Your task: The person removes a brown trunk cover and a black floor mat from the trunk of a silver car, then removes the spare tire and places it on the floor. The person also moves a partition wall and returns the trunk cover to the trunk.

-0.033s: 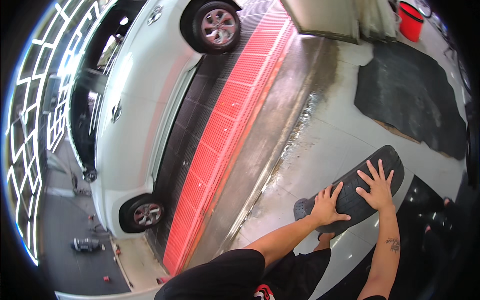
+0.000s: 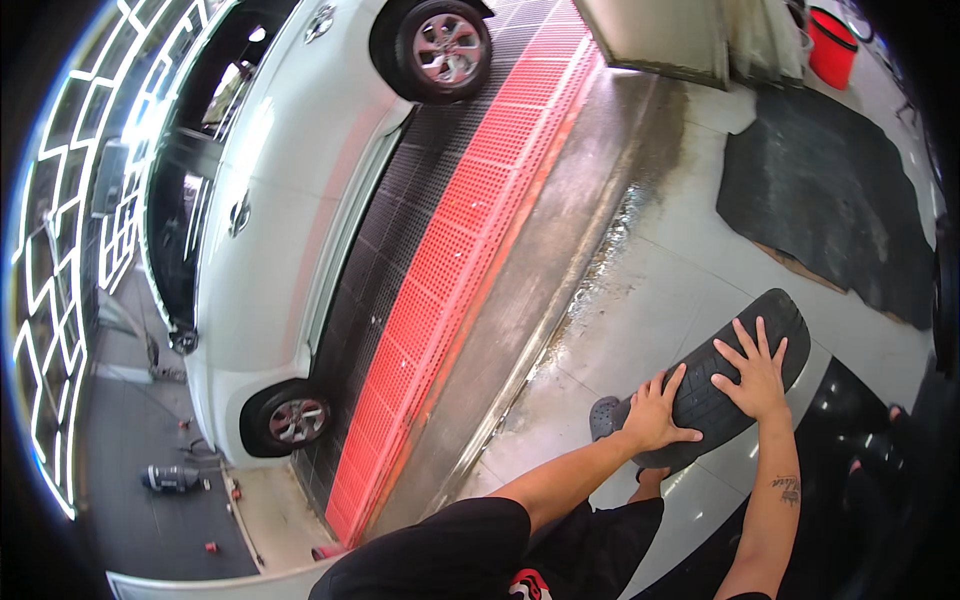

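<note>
A black tyre (image 2: 702,402) stands on its tread on the light tiled floor, in front of my legs. My left hand (image 2: 657,412) presses on the tread at its nearer left part, fingers spread and thumb pointing right. Farther along the same tread lies my right hand (image 2: 752,375), palm down with its fingers fanned out. Neither hand wraps round the tyre. Beside the tyre's left end, a dark grey clog (image 2: 604,418) on my foot shows in part.
A white car (image 2: 275,200) stands on the left over black and red floor grating (image 2: 440,270). A wet concrete strip (image 2: 510,320) runs alongside. At the far right are a black mat (image 2: 825,190) and a red bucket (image 2: 832,50). A dark cylindrical device (image 2: 172,479) lies lower left.
The view has shifted slightly, so the car and the mat sit a little farther right. Both hands keep their places on the tyre.
</note>
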A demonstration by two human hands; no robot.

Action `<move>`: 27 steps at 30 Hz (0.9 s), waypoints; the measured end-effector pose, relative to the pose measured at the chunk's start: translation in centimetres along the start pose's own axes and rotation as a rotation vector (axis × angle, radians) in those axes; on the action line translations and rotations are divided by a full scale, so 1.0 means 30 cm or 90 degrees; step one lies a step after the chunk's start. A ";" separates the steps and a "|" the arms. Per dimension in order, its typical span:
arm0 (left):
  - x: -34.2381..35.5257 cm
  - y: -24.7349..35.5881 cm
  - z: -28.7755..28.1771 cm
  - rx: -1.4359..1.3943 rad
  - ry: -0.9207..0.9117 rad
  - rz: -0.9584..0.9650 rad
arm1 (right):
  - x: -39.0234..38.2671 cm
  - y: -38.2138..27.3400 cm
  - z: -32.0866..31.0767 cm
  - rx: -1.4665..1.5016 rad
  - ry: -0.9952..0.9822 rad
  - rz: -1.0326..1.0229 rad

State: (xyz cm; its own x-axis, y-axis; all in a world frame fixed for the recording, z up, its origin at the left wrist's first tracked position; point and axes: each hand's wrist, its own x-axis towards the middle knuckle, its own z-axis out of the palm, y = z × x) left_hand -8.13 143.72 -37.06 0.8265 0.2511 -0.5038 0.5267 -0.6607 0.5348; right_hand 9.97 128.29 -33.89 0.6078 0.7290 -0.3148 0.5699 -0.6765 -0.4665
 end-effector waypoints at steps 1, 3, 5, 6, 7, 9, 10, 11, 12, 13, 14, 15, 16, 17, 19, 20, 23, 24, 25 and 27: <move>0.003 -0.007 -0.001 -0.030 -0.008 -0.033 | 0.033 -0.016 -0.004 -0.007 -0.001 -0.021; 0.013 -0.025 -0.011 -0.090 -0.004 -0.058 | 0.081 -0.058 0.001 -0.022 -0.013 -0.024; 0.025 -0.042 -0.022 -0.132 0.017 -0.089 | 0.123 -0.107 0.016 -0.038 0.067 -0.010; 0.024 -0.048 -0.020 -0.145 0.034 -0.110 | 0.129 -0.126 0.027 -0.049 0.111 -0.002; 0.028 -0.050 -0.015 -0.157 0.067 -0.110 | 0.131 -0.148 0.046 -0.066 0.129 0.035; 0.029 -0.064 0.000 -0.177 0.098 -0.128 | 0.118 -0.186 0.096 -0.034 0.158 0.091; 0.036 -0.074 0.009 -0.181 0.124 -0.129 | 0.104 -0.198 0.126 -0.006 0.213 0.091; 0.043 -0.088 0.018 -0.215 0.144 -0.132 | 0.086 -0.210 0.165 0.051 0.248 0.120; 0.050 -0.107 0.024 -0.240 0.160 -0.129 | 0.047 -0.216 0.205 0.123 0.297 0.129; 0.060 -0.132 0.024 -0.267 0.181 -0.103 | -0.007 -0.217 0.246 0.180 0.315 0.147; 0.073 -0.159 0.021 -0.285 0.205 -0.089 | -0.070 -0.211 0.288 0.232 0.339 0.160; 0.086 -0.187 0.016 -0.365 0.213 -0.067 | -0.138 -0.199 0.330 0.261 0.326 0.189; 0.093 -0.217 0.009 -0.434 0.210 -0.076 | -0.221 -0.185 0.374 0.285 0.313 0.217; 0.096 -0.244 0.003 -0.600 0.195 -0.057 | -0.315 -0.168 0.414 0.289 0.269 0.248; 0.112 -0.331 -0.045 -0.591 0.182 -0.100 | -0.482 -0.143 0.502 0.301 0.155 0.334; 0.118 -0.373 -0.063 -0.571 0.183 -0.127 | -0.557 -0.135 0.549 0.306 0.082 0.395; 0.141 -0.522 -0.102 -0.544 0.219 -0.208 | -0.719 -0.153 0.709 0.343 -0.069 0.449; 0.177 -0.570 -0.099 -0.620 0.242 -0.276 | -0.746 -0.175 0.766 0.362 -0.088 0.432; 0.202 -0.622 -0.085 -0.653 0.282 -0.276 | -0.746 -0.186 0.819 0.370 -0.142 0.457; 0.247 -0.738 -0.056 -0.707 0.330 -0.312 | -0.756 -0.237 0.894 0.351 -0.114 0.461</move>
State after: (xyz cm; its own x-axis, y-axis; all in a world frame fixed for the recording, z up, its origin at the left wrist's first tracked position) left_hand -13.32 161.39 -51.49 0.3538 0.7002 -0.6201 0.4672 0.4421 0.7657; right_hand -22.70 119.36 -45.58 0.5927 0.1845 -0.7840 -0.2866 -0.8613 -0.4195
